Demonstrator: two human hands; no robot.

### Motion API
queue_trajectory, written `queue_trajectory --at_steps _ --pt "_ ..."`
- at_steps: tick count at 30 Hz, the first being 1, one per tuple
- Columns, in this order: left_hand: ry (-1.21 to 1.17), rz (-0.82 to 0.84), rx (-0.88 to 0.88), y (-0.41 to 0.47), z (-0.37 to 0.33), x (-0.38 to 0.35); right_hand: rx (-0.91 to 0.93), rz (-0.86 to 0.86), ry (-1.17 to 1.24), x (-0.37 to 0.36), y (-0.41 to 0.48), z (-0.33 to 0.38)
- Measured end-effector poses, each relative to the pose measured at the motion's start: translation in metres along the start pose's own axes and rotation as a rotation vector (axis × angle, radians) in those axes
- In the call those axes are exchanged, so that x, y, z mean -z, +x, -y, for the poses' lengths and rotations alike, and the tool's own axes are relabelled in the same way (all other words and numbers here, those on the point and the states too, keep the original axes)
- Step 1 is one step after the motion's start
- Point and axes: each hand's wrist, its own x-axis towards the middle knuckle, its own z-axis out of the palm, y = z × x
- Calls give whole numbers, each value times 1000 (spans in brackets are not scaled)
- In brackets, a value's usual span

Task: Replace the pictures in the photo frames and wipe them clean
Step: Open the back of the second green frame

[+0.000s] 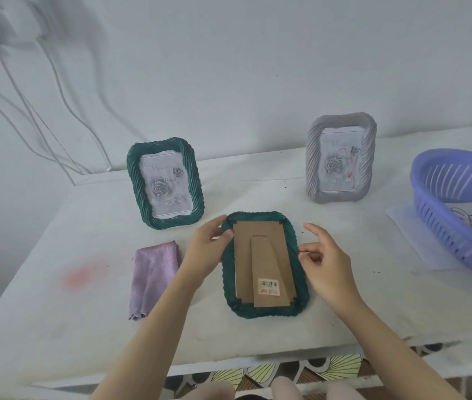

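Observation:
A dark green photo frame [263, 265] lies face down on the white table [55, 298], its brown cardboard back and stand showing with a barcode sticker. My left hand [204, 249] touches its upper left edge, thumb and fingers on the rim. My right hand [327, 267] hovers at its right edge, fingers apart and curled, holding nothing. A second green frame [165, 183] stands upright behind, holding a rose picture. A grey frame [341, 157] stands at the back right with a similar picture. A folded purple cloth [151, 278] lies left of the flat frame.
A purple plastic basket [460, 209] sits at the right edge on a sheet of paper, with a drawn picture inside. White cables hang on the wall at the left. The table's front edge runs just below my forearms. A pink stain marks the tabletop left.

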Motion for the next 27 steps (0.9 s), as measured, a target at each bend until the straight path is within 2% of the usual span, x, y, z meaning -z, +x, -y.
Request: queue_trajectory --at_steps 8,17,22,27 --pt "617 34 -55 -17 20 -11 92 15 -131 -1 0 -4" --pt "725 -36 -222 -23 35 -15 153 70 -252 -5 -2 -5" --pt "774 72 -237 -34 41 -12 340 263 -411 -2 4 -5" --pt "819 73 -221 -34 45 -8 274 423 -475 2 16 -8"
